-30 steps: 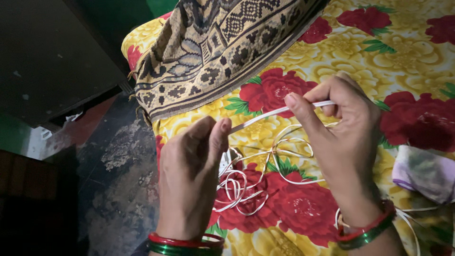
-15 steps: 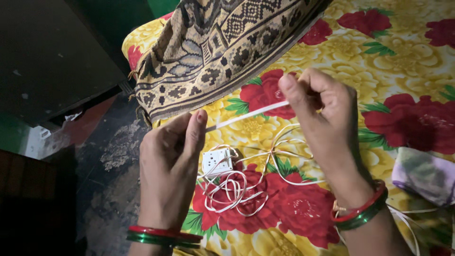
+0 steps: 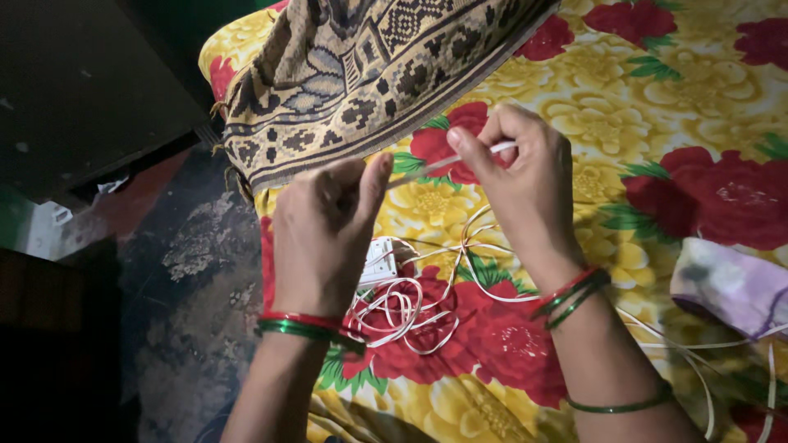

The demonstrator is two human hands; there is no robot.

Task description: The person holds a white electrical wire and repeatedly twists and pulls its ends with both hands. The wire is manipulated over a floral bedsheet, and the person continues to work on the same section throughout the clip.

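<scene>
The left hand (image 3: 324,234) and the right hand (image 3: 517,176) hold one thin white strip (image 3: 443,162) between them, above the bed. The left fingers are pinched together on its lower end, and the right thumb and forefinger are closed on its upper end. The strip runs almost level, rising a little from left to right. Below the hands, a loose tangle of white cord (image 3: 410,308) lies beside a small white box (image 3: 379,261) on the flowered bedsheet (image 3: 657,107), which is yellow with red roses. A patterned woven cloth (image 3: 369,74) covers the top of the bed. At the left there is a dark, stained floor (image 3: 180,271).
</scene>
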